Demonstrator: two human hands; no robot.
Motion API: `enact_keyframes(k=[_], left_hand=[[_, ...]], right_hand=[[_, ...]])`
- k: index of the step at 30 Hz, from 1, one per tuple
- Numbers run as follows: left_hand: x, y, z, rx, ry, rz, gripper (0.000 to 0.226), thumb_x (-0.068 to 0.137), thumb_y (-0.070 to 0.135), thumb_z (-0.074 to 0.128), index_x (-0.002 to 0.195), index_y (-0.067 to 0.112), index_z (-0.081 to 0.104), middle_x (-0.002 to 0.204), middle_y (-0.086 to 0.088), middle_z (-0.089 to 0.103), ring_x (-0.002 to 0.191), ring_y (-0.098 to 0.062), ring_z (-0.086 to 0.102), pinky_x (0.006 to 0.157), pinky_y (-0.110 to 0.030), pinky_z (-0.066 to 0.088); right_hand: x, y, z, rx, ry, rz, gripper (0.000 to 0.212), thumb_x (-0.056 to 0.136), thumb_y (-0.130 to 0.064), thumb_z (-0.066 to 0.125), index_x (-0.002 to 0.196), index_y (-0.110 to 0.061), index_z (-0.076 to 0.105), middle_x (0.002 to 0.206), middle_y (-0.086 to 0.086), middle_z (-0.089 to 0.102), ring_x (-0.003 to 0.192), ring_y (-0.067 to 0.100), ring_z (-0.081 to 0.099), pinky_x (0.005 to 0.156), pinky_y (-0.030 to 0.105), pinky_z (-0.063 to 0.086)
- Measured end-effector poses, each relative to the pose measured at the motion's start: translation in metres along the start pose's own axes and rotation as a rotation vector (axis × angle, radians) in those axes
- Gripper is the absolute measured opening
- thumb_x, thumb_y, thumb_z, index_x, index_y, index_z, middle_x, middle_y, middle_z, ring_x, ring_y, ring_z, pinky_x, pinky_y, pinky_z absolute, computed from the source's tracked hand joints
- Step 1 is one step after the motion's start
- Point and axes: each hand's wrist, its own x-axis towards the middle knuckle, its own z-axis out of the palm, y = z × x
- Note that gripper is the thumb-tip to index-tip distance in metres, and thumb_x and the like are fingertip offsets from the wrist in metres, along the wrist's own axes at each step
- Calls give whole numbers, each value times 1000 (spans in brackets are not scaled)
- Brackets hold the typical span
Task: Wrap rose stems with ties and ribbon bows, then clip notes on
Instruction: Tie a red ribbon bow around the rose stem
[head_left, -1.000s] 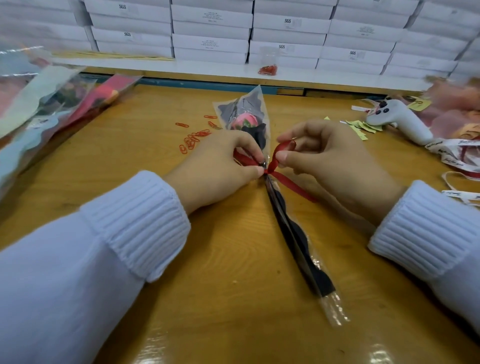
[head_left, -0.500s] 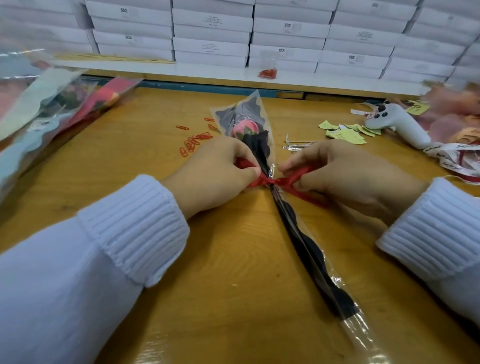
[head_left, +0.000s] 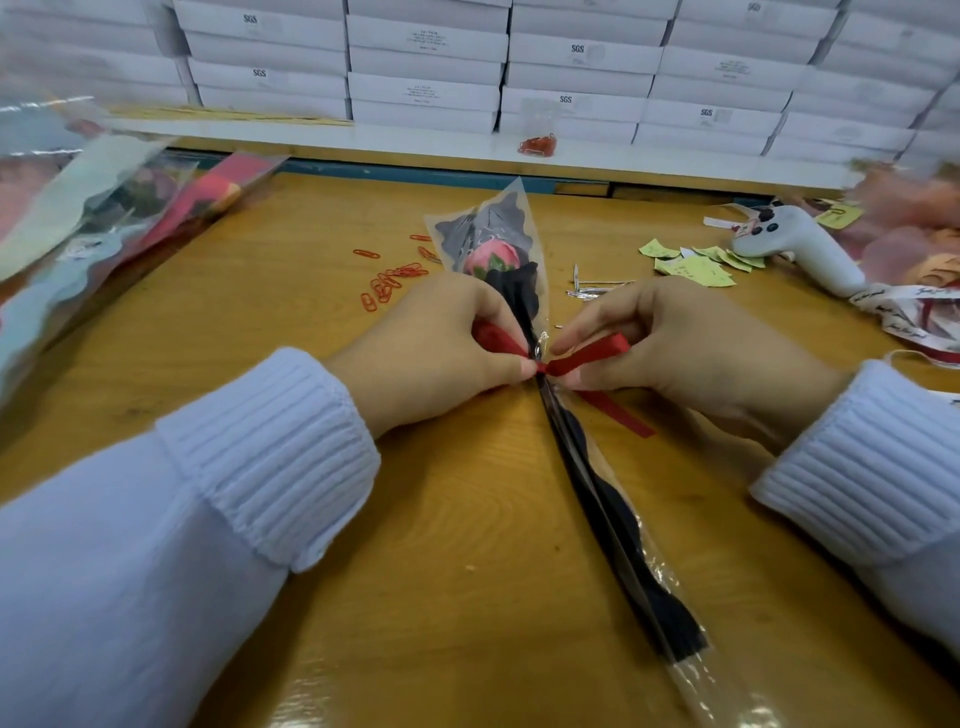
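1 red ribbon bow (head_left: 587, 356) sat at the neck of 1 clear sleeve (head_left: 670, 577) lying mid-table (head_left: 260, 332). Left hand (head_left: 431, 358) pinched its left loop, right hand (head_left: 675, 353) its right loop. Sleeve held 1 pink rose (head_left: 491, 260) in black wrap. Risk, judged: an uneven pull could slip the knot or collapse a loop. 1 shelf bag (head_left: 537, 141) held red clips.

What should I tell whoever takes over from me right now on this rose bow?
The left hand pinches the left loop of the red ribbon beside the knot; the right hand pinches the right loop.
The wrapped rose lies on the wooden table, bud pointing away, ribbon round its stem.
Done: bow formed, both loops out.
Left: snug the knot if loose, then clip on a note. The red paper clips lie left of the bud, the yellow-green notes to the right.
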Motion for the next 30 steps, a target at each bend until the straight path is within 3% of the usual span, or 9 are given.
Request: enact_keyframes(k=[5,10,13,18,25,30], left_hand=[[0,2,-5,91,-90,16,9,87,29,65,89,37,70,82,24,59,79,5,55,60,-7,37],[0,2,-6,76,-82,1,12,89,29,62,87,36,71,77,25,59,73,8,53,51,-2,38],[-1,2,-3,45,-60,1,9,88,31,62,83,36,67,78,23,57,75,4,52,58,-8,34],[0,2,4,31,-13,31,11,88,31,63,79,36,61,82,20,58,78,3,53,60,-10,35],[-3,6,6,148,-49,115,7,88,29,63,84,34,61,95,16,61,89,0,54,70,-9,38],[-5,10,6,229,-86,140,10,89,27,61,81,33,58,100,13,60,94,-4,55,80,-18,46]], right_hand=[[1,1,-2,-36,-80,-28,25,65,-1,79,80,-21,76,76,-3,75,73,7,70,66,12,52],[1,4,-1,-98,-71,-77,20,70,-9,79,82,-25,77,73,-6,72,67,4,65,63,11,48],[1,6,5,-67,8,-79,4,75,-18,76,79,-19,76,71,-4,72,61,2,62,57,11,46],[2,5,10,-112,131,-81,13,82,-22,71,70,-16,71,56,-10,64,48,-2,53,46,7,41],[5,7,13,-178,152,-48,14,83,-24,71,74,-15,71,61,-6,65,50,-2,53,49,9,42],[8,6,14,-297,182,-11,16,86,-25,68,79,-11,70,66,-5,64,55,0,55,52,11,42]])
